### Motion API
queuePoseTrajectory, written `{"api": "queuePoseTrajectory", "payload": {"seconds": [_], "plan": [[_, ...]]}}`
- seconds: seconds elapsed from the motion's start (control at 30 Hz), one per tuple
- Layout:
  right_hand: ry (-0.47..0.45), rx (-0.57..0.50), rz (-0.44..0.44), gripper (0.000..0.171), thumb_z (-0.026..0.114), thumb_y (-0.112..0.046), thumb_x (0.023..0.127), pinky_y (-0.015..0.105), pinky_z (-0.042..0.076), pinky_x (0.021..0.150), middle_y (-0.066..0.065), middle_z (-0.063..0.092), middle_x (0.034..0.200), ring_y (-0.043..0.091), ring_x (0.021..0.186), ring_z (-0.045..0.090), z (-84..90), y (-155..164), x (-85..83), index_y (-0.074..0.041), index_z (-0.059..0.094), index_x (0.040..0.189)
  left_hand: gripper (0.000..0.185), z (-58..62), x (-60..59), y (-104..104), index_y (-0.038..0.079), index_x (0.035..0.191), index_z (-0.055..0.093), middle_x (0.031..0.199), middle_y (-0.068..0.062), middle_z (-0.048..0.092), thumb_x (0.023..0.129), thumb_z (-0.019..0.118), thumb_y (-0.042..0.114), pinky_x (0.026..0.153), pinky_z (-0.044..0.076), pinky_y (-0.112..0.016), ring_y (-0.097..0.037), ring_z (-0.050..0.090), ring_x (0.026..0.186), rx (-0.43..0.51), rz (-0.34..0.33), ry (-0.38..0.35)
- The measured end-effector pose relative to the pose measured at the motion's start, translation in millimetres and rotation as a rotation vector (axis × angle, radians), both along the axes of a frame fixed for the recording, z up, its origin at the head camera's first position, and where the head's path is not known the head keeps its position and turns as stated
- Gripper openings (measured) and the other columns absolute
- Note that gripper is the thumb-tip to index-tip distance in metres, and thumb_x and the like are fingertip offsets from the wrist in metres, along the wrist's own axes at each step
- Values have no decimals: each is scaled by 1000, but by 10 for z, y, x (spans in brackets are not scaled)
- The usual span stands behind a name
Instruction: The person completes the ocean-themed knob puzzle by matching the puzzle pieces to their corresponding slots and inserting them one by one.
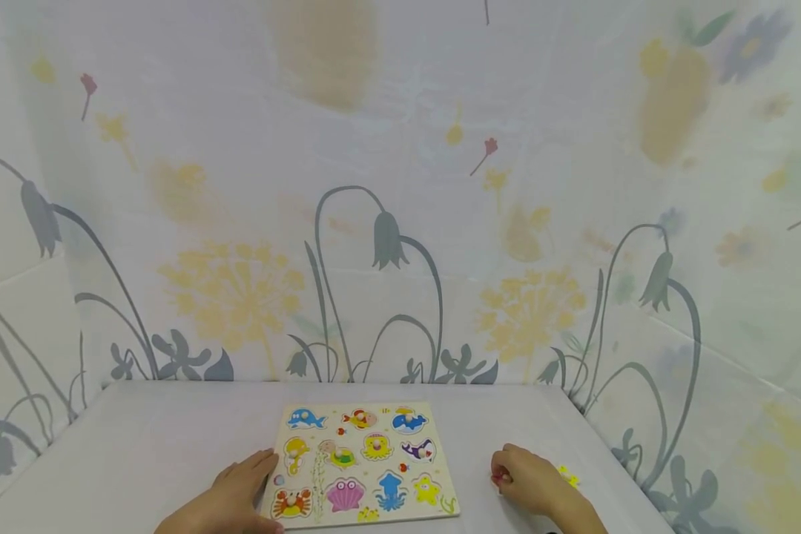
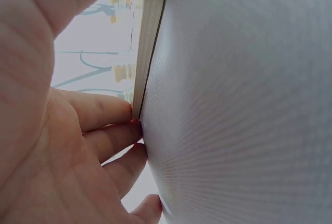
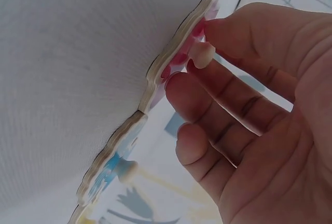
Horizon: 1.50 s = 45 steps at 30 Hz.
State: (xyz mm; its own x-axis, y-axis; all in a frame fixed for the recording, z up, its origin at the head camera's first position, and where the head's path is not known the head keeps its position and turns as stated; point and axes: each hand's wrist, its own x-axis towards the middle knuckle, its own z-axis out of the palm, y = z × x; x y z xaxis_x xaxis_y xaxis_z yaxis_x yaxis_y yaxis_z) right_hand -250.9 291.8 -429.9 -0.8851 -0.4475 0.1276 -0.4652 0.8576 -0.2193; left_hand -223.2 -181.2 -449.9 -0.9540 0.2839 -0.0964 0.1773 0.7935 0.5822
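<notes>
White cloth printed with grey bell flowers and yellow blooms, hung as a backdrop behind and to both sides of a pale table. On the table, near its front edge and about the middle, a wooden puzzle board lying flat, filled with sea creatures: a blue whale, an orange fish, a yellow seahorse, a pink shell, a blue squid, a red crab, a yellow starfish and others.

At the board's left edge, the left hand, flat on the table with fingers straight and loosely spread, fingertips touching the side of the board, seen edge on in the left wrist view; nothing gripped there.

To the right of the board and apart from it, the right hand, curled over a small pink and red puzzle piece lying on the table. In the right wrist view, fingertips bent against the painted face of that piece beside its pale round knob, thumb close above; from the head view most of the piece covered by the hand, only a red speck showing at the knuckles.

Just beside the pink piece, edge to edge, a blue puzzle piece with its own knob, untouched. Just beyond the right hand in the head view, a small yellow piece, partly hidden behind the hand.
</notes>
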Motion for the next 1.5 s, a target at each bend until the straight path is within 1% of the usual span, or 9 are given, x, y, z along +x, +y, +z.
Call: {"api": "queuePoseTrajectory", "payload": {"seconds": [0.1, 0.3, 0.43, 0.73, 0.87, 0.97, 1.07, 1.27, 1.5], "plan": [[-6, -5, -17, 18, 70, -8, 76, 23, 34, 52, -12, 43, 72, 3, 63, 40, 5, 9, -7, -22, 58, 76, 105, 1, 0, -12, -8, 137, 43, 143, -28, 37, 57, 89, 43, 106, 14, -70, -49, 28, 134, 7, 0, 3], [-18, -13, -18, 15, 71, -11, 78, 23, 33, 51, -11, 43, 70, 3, 62, 39, 12, 16, -14, -20, 59, 75, 106, -4, -14, 0, -7, 137, 43, 144, -27, 37, 56, 89, 43, 106, 13, -70, -49, 27, 134, -2, 23, -26], [-12, -11, -18, 15, 70, -10, 78, 23, 33, 50, -11, 42, 70, 3, 62, 39, 1, 20, -26, -20, 59, 75, 105, 9, -11, 18, -7, 137, 43, 144, -27, 37, 57, 89, 42, 106, 13, -70, -48, 27, 134, -14, 29, -31], [-25, -15, -24, 16, 69, -8, 77, 23, 34, 51, -10, 43, 70, 4, 62, 39, -18, 33, -35, -20, 59, 75, 103, 2, 4, 19, -8, 136, 44, 143, -28, 38, 57, 89, 41, 105, 14, -71, -49, 28, 133, -17, 18, -14], [7, -26, -24, 16, 68, -8, 78, 22, 35, 52, -13, 43, 70, 2, 62, 40, -10, 16, -45, -22, 60, 75, 105, -1, -2, 15, -8, 136, 43, 143, -28, 37, 56, 89, 42, 106, 13, -71, -49, 27, 134, -5, 15, -16], [41, -48, -4, 16, 67, -8, 77, 21, 36, 53, -15, 43, 70, 0, 63, 40, -4, -12, -52, -23, 61, 76, 106, -8, -8, 9, -7, 137, 43, 144, -28, 37, 56, 89, 43, 106, 12, -70, -48, 27, 135, -1, 20, -21], [55, -67, 27, 17, 68, -8, 76, 20, 36, 53, -16, 43, 70, -1, 63, 40, -4, -51, -48, -23, 61, 76, 106, -12, -11, 16, -6, 137, 43, 144, -27, 37, 55, 89, 44, 106, 12, -70, -48, 27, 135, -3, 29, -24], [38, -59, 59, 14, 69, -10, 77, 20, 36, 53, -17, 43, 70, -1, 63, 40, -10, -185, -59, -23, 62, 77, 106, 0, 0, 36, -7, 136, 44, 143, -28, 38, 55, 89, 43, 105, 13, -71, -49, 28, 134, -7, 26, -18], [36, -43, 115, 10, 70, -13, 80, 20, 37, 54, -16, 43, 70, 1, 63, 41, 60, -468, -128, -21, 63, 79, 108, 21, 13, 8, -8, 137, 43, 143, -28, 37, 54, 90, 43, 106, 12, -69, -49, 27, 134, 18, 23, -23]]}}
